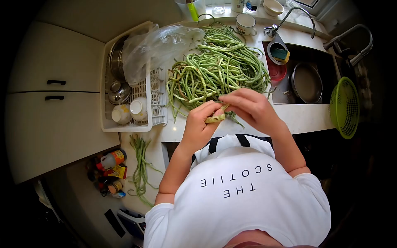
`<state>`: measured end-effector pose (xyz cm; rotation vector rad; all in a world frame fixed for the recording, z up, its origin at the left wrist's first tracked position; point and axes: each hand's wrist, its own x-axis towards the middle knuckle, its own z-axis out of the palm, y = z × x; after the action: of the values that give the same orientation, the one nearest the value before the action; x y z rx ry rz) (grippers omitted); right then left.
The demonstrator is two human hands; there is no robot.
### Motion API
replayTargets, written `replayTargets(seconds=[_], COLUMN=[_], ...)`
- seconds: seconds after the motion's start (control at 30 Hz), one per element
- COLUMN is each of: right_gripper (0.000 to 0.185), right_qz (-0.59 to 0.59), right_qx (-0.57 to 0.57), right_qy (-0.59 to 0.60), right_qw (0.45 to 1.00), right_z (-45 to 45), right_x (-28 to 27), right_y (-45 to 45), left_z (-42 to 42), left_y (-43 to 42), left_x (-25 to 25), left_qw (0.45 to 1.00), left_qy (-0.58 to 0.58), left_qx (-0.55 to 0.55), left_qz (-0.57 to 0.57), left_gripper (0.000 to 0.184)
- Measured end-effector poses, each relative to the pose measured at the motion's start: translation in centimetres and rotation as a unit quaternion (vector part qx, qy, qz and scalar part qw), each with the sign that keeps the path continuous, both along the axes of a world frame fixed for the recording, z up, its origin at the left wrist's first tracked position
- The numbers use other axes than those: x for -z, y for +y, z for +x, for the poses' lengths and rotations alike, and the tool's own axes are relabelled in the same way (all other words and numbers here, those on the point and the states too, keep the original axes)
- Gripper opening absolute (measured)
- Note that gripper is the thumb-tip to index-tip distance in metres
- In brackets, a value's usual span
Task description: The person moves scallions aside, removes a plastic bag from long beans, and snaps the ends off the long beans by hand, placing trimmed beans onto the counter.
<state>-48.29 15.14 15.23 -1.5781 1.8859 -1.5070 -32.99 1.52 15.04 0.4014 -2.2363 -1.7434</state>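
Observation:
A large tangled heap of long green beans (219, 62) covers the counter in front of me. At the heap's near edge, my left hand (202, 120) is closed round a piece of bean (215, 119), pale green with brown marks, which sticks out beside the thumb. My right hand (250, 108) is just to the right, its fingers bent toward the left fingertips, where a thin bean part shows between the hands. Whether the right fingertips grip that part is hard to make out. A smaller bundle of long beans (141, 167) lies on the counter at the lower left.
On the left stands a white dish rack (108, 124) with bowls, a pot and a plastic bag (157, 45). The sink (283, 97) at right holds a pan (307, 83); a green colander (345, 108) is beyond it. A mug (245, 25) stands behind the heap.

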Motion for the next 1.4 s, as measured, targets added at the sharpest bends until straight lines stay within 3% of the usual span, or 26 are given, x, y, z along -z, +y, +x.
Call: replayTargets(seconds=[0.07,0.17,0.3,0.4,0.47,0.5,0.57,0.67,0.8,1.0,1.07,1.2,1.27,1.3,1.4], right_gripper=[0.018,0.013,0.012,0.01,0.005,0.005,0.001,0.004,0.002,0.006,0.011,0.015,0.016,0.014,0.003], right_qz=[-0.006,-0.024,0.036,0.014,-0.01,-0.01,-0.015,-0.028,-0.041,-0.086,-0.086,-0.075,-0.1,-0.077,0.057], right_qx=[-0.038,-0.035,-0.044,-0.006,0.017,0.016,-0.007,-0.016,-0.021,-0.014,0.04,0.089,0.18,0.212,0.319], right_qy=[0.1,0.19,0.222,0.183,0.005,0.005,-0.165,-0.183,-0.202,-0.133,0.023,0.156,0.188,0.179,0.16], right_qw=[0.994,0.981,0.973,0.983,1.0,1.0,0.986,0.983,0.978,0.987,0.995,0.981,0.96,0.958,0.932], right_z=[0.2,0.1,0.8,1.3,1.8,2.0,2.4,2.6,2.8,2.8,2.3,1.4,0.6,-0.7,-6.0], right_x=[0.1,0.2,1.2,2.0,2.6,2.5,2.5,2.5,2.6,2.5,2.3,2.4,3.8,4.4,6.3], right_y=[-0.5,-0.8,-1.2,-1.5,-1.6,-1.6,-1.5,-1.4,-1.2,-1.3,-1.6,-1.9,-2.0,-1.5,1.7], left_z=[0.2,0.6,0.8,0.5,0.5,0.5,0.6,0.8,0.5,0.5,0.6,0.2,0.3,0.5,1.7], left_y=[-0.4,-0.2,0.1,0.1,0.0,-0.1,-0.4,-0.5,-0.6,-0.2,0.2,0.9,1.2,0.9,-1.6], left_x=[-0.7,-0.6,-0.3,-0.2,-0.5,-0.3,0.6,0.9,1.7,2.0,1.8,2.4,3.1,3.0,2.6], left_qw=[0.997,0.994,0.982,0.983,0.992,0.992,0.999,0.995,0.995,0.985,0.993,0.994,0.993,0.993,0.969], left_qy=[-0.023,-0.016,-0.051,-0.045,-0.054,-0.054,-0.013,-0.018,0.063,0.143,0.08,0.055,0.03,0.031,0.043], left_qx=[0.001,-0.005,-0.008,-0.004,0.015,0.014,0.033,0.057,0.081,0.035,-0.008,-0.047,-0.113,-0.114,-0.185], left_qz=[-0.08,-0.11,-0.181,-0.176,-0.113,-0.113,0.009,0.075,0.021,-0.087,-0.085,-0.08,0.016,0.017,0.158], left_gripper=[0.013,0.013,0.014,0.016,0.014,0.014,0.021,0.014,0.014,0.015,0.014,0.016,0.024,0.024,0.038])
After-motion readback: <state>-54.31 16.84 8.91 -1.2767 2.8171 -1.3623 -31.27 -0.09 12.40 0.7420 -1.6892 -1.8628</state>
